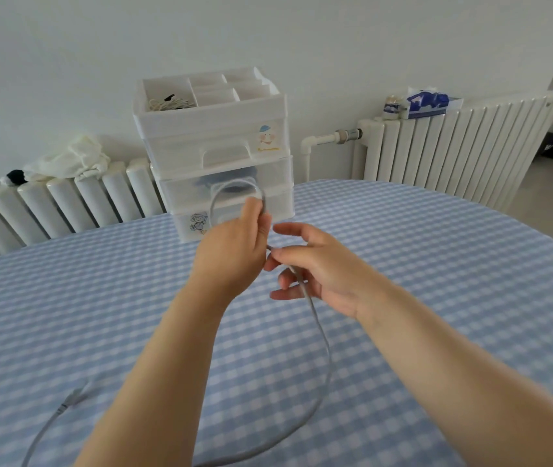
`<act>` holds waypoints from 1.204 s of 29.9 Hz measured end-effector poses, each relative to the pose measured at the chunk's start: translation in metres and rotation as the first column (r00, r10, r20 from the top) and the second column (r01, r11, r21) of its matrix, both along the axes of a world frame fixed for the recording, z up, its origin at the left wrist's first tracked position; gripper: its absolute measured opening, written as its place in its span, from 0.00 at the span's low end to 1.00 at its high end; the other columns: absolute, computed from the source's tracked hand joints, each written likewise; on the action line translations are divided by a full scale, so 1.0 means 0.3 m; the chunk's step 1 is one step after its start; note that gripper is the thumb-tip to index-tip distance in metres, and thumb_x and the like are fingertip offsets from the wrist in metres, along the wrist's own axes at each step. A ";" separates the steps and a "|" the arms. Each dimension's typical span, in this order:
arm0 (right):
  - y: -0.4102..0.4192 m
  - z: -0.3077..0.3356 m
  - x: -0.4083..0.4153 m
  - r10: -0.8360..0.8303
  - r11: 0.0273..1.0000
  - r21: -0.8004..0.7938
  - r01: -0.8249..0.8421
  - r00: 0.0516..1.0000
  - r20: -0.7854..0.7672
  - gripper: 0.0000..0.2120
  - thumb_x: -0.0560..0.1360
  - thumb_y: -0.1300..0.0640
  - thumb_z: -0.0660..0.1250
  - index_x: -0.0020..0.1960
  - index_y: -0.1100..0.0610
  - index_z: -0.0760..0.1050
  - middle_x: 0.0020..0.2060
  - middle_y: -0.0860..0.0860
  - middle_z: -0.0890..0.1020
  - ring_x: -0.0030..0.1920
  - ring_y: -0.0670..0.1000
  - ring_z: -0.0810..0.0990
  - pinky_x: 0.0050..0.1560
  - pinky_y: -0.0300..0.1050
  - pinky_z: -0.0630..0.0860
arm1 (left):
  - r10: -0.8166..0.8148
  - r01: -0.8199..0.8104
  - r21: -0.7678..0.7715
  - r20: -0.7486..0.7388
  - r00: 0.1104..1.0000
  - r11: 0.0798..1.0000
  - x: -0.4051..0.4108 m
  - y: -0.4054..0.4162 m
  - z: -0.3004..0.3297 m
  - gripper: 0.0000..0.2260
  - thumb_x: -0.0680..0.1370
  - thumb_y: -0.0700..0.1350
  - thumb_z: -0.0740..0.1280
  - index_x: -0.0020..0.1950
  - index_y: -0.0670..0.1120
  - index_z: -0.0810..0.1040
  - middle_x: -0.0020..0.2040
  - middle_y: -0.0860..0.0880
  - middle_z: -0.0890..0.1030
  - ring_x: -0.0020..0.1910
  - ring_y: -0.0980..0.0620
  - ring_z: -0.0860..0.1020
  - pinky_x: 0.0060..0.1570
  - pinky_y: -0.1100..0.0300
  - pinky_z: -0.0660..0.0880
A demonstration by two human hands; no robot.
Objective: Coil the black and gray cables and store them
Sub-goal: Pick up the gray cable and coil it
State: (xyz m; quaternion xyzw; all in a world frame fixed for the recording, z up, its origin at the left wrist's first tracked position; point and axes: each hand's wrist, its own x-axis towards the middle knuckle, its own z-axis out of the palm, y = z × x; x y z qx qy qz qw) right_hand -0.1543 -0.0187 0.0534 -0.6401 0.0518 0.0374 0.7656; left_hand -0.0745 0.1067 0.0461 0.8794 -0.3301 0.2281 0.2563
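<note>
Here my left hand [234, 246] grips the first loop of the gray cable [317, 326] upright to anchor the coil, while my right hand [315, 269] pinches the run below to feed it — the slack trails over the checked table [437, 264] toward the drawer unit [214, 146].

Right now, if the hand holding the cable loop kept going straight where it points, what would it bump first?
Probably the white drawer unit. The left hand points up and away, holding a loop of gray cable right in front of the lower drawers. Depth is hard to judge from one view.
</note>
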 end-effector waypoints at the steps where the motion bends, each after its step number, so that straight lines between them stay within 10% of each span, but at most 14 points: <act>1: 0.002 0.000 -0.001 0.029 0.995 0.091 -0.028 1.000 -0.005 0.15 0.77 0.62 0.66 0.63 0.55 0.70 0.39 0.54 0.83 0.32 0.49 0.78 0.45 0.53 0.82 | 0.021 -0.020 -0.056 0.016 1.000 0.998 0.002 0.004 0.001 0.10 0.83 0.49 0.51 0.51 0.44 0.66 0.27 0.52 0.71 0.27 0.47 0.72 0.26 0.56 0.66; 6: -0.010 -0.022 -0.001 0.194 0.962 -0.183 -0.203 0.979 -0.069 0.06 0.79 0.58 0.64 0.54 0.59 0.74 0.37 0.53 0.81 0.33 0.51 0.79 0.48 0.55 0.80 | 0.147 -0.154 -0.093 -0.078 0.986 0.984 0.049 0.057 0.003 0.18 0.79 0.60 0.53 0.46 0.45 0.65 0.31 0.54 0.70 0.29 0.54 0.68 0.27 0.59 0.61; 10: -0.046 -0.046 0.036 -0.199 0.805 -0.466 0.368 0.906 0.373 0.01 0.77 0.56 0.67 0.47 0.52 0.78 0.31 0.45 0.79 0.30 0.41 0.75 0.36 0.42 0.78 | -0.051 -0.006 -0.131 -0.430 0.901 0.991 0.062 0.080 0.025 0.30 0.71 0.68 0.54 0.41 0.39 0.69 0.30 0.50 0.68 0.27 0.54 0.64 0.27 0.61 0.62; 16: -0.116 -0.066 0.038 -0.063 0.296 -0.489 0.820 0.528 0.847 0.12 0.77 0.46 0.64 0.50 0.53 0.79 0.30 0.42 0.76 0.32 0.45 0.73 0.30 0.36 0.67 | -0.714 0.222 -0.682 -0.690 0.122 0.697 0.027 0.087 0.066 0.21 0.72 0.65 0.59 0.32 0.49 0.64 0.25 0.53 0.60 0.21 0.59 0.55 0.19 0.69 0.53; 20: -0.127 -0.070 0.048 -0.282 0.695 -0.391 0.603 0.729 0.623 0.20 0.71 0.35 0.62 0.53 0.48 0.74 0.32 0.45 0.77 0.31 0.44 0.75 0.33 0.38 0.73 | -0.843 0.052 -0.859 -0.511 -0.166 0.510 0.015 0.054 0.062 0.21 0.76 0.62 0.54 0.31 0.48 0.68 0.30 0.51 0.71 0.19 0.60 0.54 0.15 0.72 0.55; 24: -0.085 -0.081 0.054 -0.142 0.982 -0.076 0.172 0.944 0.298 0.21 0.74 0.39 0.58 0.57 0.53 0.76 0.47 0.51 0.85 0.43 0.50 0.83 0.41 0.47 0.80 | -0.876 -0.165 -0.928 -0.240 -0.419 0.333 0.028 0.024 0.037 0.17 0.81 0.53 0.56 0.38 0.44 0.71 0.28 0.52 0.65 0.20 0.58 0.60 0.16 0.69 0.59; 26: -0.062 -0.080 0.047 -0.086 0.995 -0.018 0.095 0.958 0.272 0.20 0.79 0.43 0.55 0.58 0.53 0.77 0.43 0.53 0.85 0.42 0.53 0.84 0.39 0.47 0.81 | -0.900 -0.235 -0.916 -0.223 -0.375 0.325 0.030 0.016 0.034 0.15 0.81 0.50 0.56 0.40 0.43 0.73 0.25 0.52 0.65 0.20 0.58 0.61 0.17 0.68 0.62; 30: -0.052 -0.079 0.041 -0.148 0.956 -0.195 0.221 0.932 0.332 0.16 0.82 0.46 0.54 0.52 0.53 0.76 0.31 0.51 0.81 0.36 0.51 0.84 0.32 0.42 0.78 | -0.884 -0.254 -0.855 -0.468 0.004 0.452 0.008 0.005 0.044 0.18 0.81 0.49 0.53 0.33 0.46 0.71 0.20 0.54 0.60 0.19 0.57 0.61 0.19 0.67 0.58; 36: -0.022 -0.090 0.043 -0.231 0.941 -0.190 0.279 0.943 0.240 0.24 0.80 0.41 0.55 0.36 0.57 0.73 0.27 0.51 0.78 0.25 0.47 0.76 0.26 0.39 0.71 | -0.900 -0.243 -0.876 -0.436 0.026 0.417 -0.037 -0.022 0.054 0.22 0.81 0.60 0.54 0.37 0.45 0.70 0.27 0.53 0.64 0.17 0.61 0.57 0.18 0.68 0.50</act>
